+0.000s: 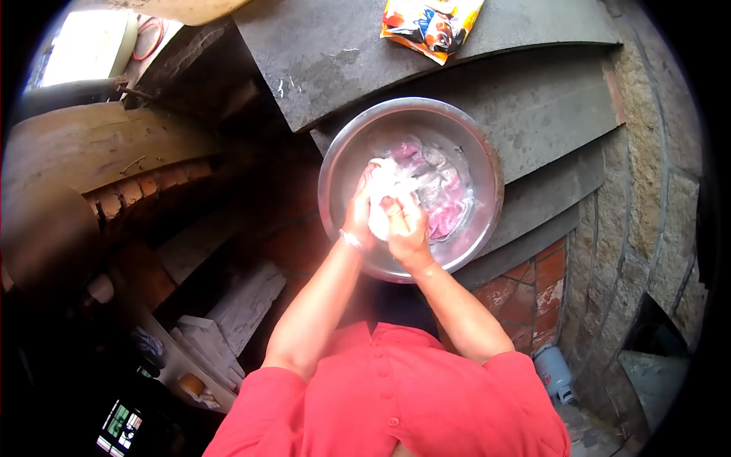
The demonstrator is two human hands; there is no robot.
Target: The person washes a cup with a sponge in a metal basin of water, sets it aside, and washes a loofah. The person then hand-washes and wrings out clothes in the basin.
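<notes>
A round metal basin [340, 183] stands on stone steps in front of me. Wet pink and grey cloths [449, 217] lie in water at its right side. Over the basin's left half, my left hand [361, 209] and my right hand [409, 232] are closed on a bunched white cloth [381, 221]. The left hand grips it from the left, a bracelet at its wrist. My right hand presses on it from the right, thumb up. Glare washes out much of the cloth, and some fingers are hidden behind it.
An orange and yellow printed packet [432, 29] lies on the upper stone step [343, 57]. To the right runs a stone block wall [643, 152], with a pale blue container [553, 372] at its foot. Wooden boards [236, 305] lie at the lower left.
</notes>
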